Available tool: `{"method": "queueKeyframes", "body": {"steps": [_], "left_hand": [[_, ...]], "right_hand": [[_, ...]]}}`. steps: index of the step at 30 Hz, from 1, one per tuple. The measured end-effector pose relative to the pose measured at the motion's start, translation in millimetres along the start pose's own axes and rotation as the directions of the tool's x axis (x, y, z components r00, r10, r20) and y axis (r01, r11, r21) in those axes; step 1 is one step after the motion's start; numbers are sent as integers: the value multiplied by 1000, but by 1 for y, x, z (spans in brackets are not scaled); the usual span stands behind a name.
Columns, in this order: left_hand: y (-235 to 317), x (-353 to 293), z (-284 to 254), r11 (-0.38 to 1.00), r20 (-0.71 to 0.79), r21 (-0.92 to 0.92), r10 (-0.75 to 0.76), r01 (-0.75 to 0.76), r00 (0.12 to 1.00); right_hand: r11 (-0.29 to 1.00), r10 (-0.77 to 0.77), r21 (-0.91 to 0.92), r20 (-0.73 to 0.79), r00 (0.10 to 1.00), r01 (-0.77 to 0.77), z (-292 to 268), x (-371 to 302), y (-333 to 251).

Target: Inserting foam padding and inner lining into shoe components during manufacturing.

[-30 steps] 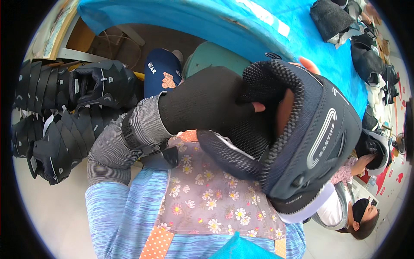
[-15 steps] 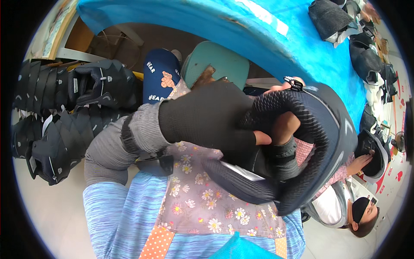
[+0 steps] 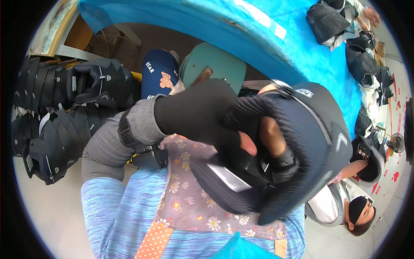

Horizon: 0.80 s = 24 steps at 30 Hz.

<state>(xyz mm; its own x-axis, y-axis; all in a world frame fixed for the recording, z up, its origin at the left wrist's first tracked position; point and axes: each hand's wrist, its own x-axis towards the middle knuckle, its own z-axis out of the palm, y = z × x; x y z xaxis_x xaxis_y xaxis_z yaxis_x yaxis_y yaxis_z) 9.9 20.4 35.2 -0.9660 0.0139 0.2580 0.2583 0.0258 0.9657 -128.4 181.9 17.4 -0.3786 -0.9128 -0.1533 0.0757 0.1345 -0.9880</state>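
Observation:
A dark navy shoe upper [image 3: 317, 125] with a mesh-lined collar and a light reflective chevron is held in front of my apron. My left hand [image 3: 207, 116], in a black fingertip-less glove, grips the collar edge, its bare thumb tip showing at the opening. My right hand [image 3: 273, 137] is mostly hidden by the upper. One bare digit and a dark cuff show through the opening, and a fingertip shows by the lace loops at the top. The upper's tongue [image 3: 220, 183], with a white label, hangs below my left hand. Motion blurs the collar.
Stacked black shoe uppers [image 3: 95, 84] stand at the left. A blue-covered table [image 3: 207, 19] curves across the far side, with more dark uppers [image 3: 330, 21] at its right. A green stool seat [image 3: 222, 67] lies beyond my hands. A masked co-worker [image 3: 334, 207] at the right holds another upper.
The shoe upper has shifted left and slightly down, tilting in my hands. Both my hands have moved left with it. A co-worker's hand has come further into view at the far right.

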Motion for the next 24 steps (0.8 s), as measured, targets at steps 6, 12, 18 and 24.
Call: {"method": "queueKeyframes", "body": {"steps": [6,12,18,24], "left_hand": [[2,15,3,976,49,27,213,-214,976],[-7,6,-9,991,-163,117,-53,72,985],[-8,7,-7,968,-265,-204,-200,148,943],[-11,4,-6,918,-201,-393,-140,51,969]], "right_hand": [[915,-151,381,18,988,133,10,-3,8],[995,-98,17,90,991,97,-36,3,44],[983,-25,-180,87,996,41,-10,-9,26],[673,207,739,-238,949,39,-18,-30,59]]}}
